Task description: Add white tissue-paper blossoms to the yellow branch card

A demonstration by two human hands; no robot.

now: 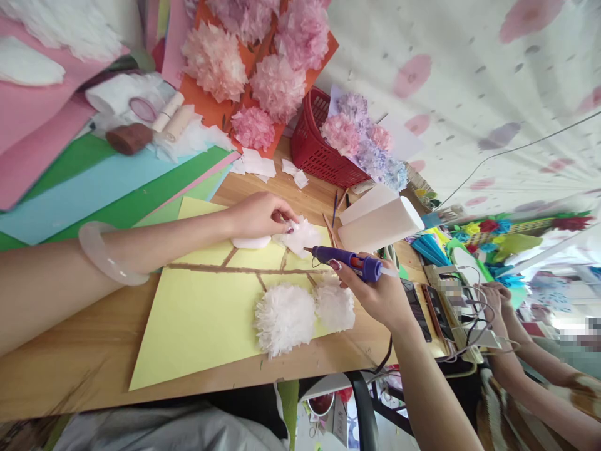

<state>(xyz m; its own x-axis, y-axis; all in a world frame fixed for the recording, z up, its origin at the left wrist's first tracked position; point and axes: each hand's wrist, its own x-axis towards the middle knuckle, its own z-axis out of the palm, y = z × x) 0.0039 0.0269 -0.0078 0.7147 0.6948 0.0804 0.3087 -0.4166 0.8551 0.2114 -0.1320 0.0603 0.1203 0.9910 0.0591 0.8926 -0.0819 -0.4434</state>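
Note:
My left hand (260, 214) pinches a white tissue paper flower (300, 235) and holds it just above a yellow sheet (197, 313) with a brown branch drawn or glued across it. A pale bangle (106, 254) rings my left wrist. My right hand (375, 291) grips a purple hot glue gun (345, 260), its nozzle pointing left at the base of the held flower. Two fluffy white flowers (284, 318) sit on the sheet below the branch.
Coloured card sheets (94, 181) lie stacked at the left. An orange board with pink paper flowers (253, 69) and a red basket (312, 147) of flowers stand behind. Another person's hands (493, 297) are at the right, beside cables and a power strip.

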